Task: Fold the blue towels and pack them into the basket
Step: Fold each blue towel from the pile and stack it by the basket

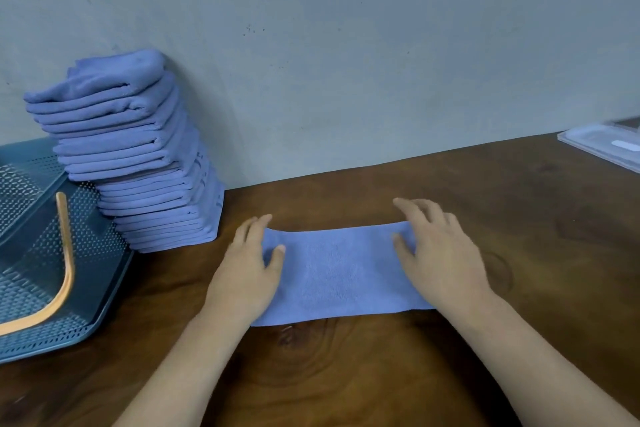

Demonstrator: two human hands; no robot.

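A blue towel (337, 274) lies flat on the wooden table as a long folded strip. My left hand (251, 267) rests on its left end, thumb on top of the cloth and fingers over the edge. My right hand (440, 253) presses on its right end with fingers spread. A tall, leaning stack of folded blue towels (138, 156) stands at the back left against the wall. The dark blue perforated basket (45, 288) with an orange handle (64, 270) sits at the left edge, beside the stack.
A grey wall runs along the table's far edge. A clear plastic lid or tray (606, 146) lies at the far right corner. Bare brown table (346, 367) spreads in front of and to the right of the towel.
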